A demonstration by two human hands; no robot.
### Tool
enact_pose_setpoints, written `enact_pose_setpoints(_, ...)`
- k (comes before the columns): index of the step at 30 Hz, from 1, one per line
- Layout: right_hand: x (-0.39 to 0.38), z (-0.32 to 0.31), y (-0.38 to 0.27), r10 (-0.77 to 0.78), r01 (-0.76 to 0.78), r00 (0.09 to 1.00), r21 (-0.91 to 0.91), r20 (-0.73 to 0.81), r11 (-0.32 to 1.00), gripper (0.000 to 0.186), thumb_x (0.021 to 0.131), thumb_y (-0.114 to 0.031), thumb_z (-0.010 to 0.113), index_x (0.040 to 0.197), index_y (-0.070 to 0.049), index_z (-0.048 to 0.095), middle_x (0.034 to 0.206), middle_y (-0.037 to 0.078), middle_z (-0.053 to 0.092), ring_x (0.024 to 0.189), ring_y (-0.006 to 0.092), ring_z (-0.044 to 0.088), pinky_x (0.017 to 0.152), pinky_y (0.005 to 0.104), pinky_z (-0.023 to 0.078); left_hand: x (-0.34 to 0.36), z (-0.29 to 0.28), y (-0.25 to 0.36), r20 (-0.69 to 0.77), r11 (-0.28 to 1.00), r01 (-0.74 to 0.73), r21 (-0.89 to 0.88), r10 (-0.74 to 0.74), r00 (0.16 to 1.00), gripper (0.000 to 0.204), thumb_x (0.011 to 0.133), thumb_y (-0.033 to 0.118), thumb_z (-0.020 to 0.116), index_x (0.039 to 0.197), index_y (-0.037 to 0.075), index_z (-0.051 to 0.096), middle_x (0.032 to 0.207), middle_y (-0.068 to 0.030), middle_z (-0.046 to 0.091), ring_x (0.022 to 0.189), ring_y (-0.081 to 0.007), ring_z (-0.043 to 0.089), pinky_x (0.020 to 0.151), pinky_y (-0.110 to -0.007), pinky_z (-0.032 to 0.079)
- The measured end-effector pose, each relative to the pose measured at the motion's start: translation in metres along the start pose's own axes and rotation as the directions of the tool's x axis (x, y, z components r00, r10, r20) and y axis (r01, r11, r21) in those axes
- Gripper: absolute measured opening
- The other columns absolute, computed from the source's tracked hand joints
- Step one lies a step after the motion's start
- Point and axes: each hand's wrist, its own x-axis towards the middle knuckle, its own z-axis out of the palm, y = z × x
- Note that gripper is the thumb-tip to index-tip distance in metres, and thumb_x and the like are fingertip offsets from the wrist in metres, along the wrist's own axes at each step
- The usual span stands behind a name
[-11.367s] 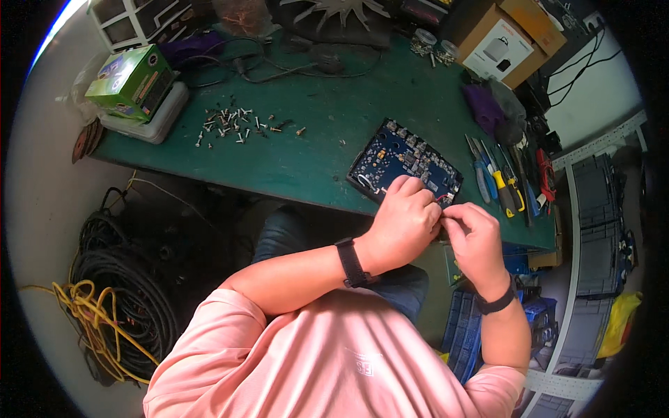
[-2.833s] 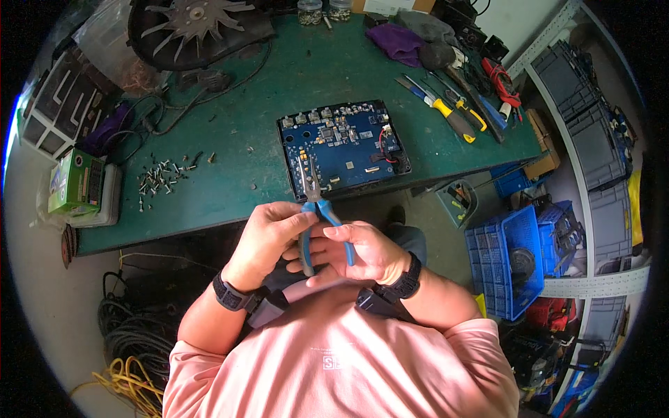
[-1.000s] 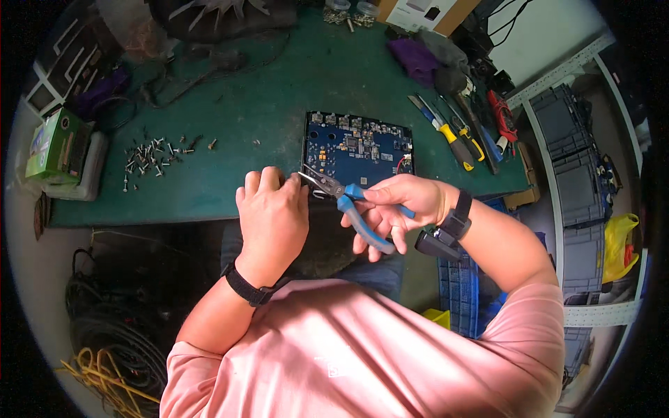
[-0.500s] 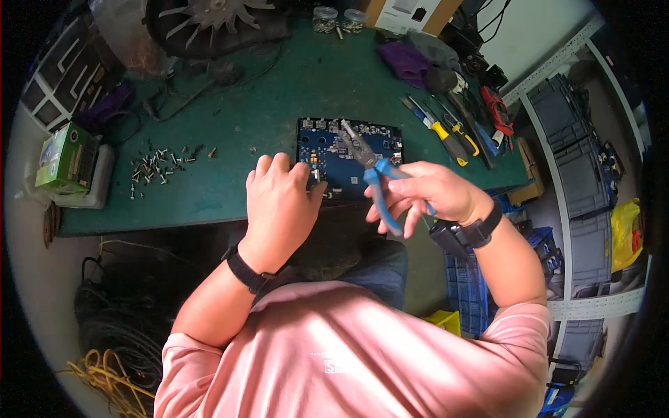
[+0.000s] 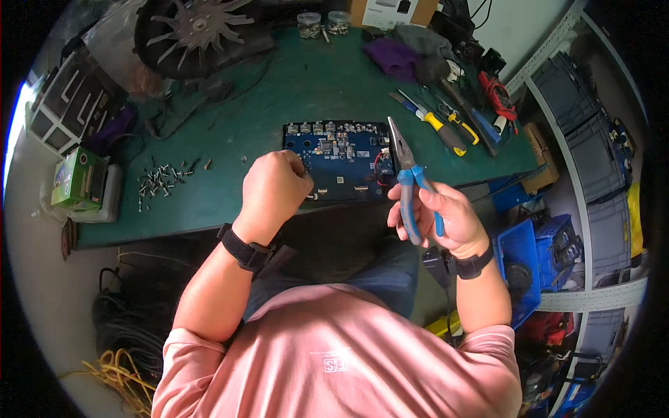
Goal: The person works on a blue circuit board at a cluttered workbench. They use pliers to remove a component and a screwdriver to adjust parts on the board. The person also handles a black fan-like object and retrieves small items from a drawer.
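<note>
A blue circuit board (image 5: 341,166) with a dark edge lies near the front of the green workbench. Over its left edge is my left hand (image 5: 273,184), fingers curled in; whatever they pinch, if anything, is hidden. My right hand (image 5: 446,216) grips needle-nose pliers (image 5: 406,175) by their blue handles, off the board's right front corner. The pliers' jaws point away from me, just right of the board, and look closed. Red and black wires (image 5: 382,166) sit at the board's right side.
Loose screws (image 5: 162,182) lie on the left, beside a green box (image 5: 80,177). Screwdrivers (image 5: 437,125) and a red multimeter (image 5: 496,96) lie to the right. Behind are a bladed fan wheel (image 5: 200,26), two screw jars (image 5: 309,26) and purple cloth (image 5: 391,57). Shelving (image 5: 587,209) stands far right.
My right hand has carried the pliers from above the board to beyond its right edge, turning them more upright. My left hand's fingers have curled in tighter. The whole view has shifted slightly.
</note>
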Motion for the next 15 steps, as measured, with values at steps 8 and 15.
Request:
enact_pose_setpoints(8,-0.011,-0.001,0.019,-0.067,0.072,0.996,0.085,-0.059,0.994,0.054,0.097,-0.040,0.054,0.124,0.006,0.051,0.097,0.023,0.067,0.076,0.0245,0.071,0.048,0.0240,0.051,0.037,-0.018,-0.020,-0.087,0.926,-0.033,-0.377,0.000,0.996,0.007,0.072,0.005,0.071,0.076,-0.001,0.070,0.067,-0.0022,0.066,0.061,-0.0074,0.059,0.058,-0.025,0.049)
enact_pose_setpoints(15,-0.023,-0.012,0.028,-0.075,0.087,0.988,0.086,-0.137,0.992,0.045,0.099,-0.037,0.053,0.125,0.001,0.053,0.099,0.016,0.069,0.077,0.0177,0.070,0.051,0.0218,0.050,0.077,-0.019,-0.029,0.075,0.934,-0.006,-0.357,0.036,0.997,0.009,0.079,0.003,0.070,0.087,-0.002,0.069,0.080,-0.0022,0.070,0.073,-0.0072,0.062,0.069,-0.023,0.049)
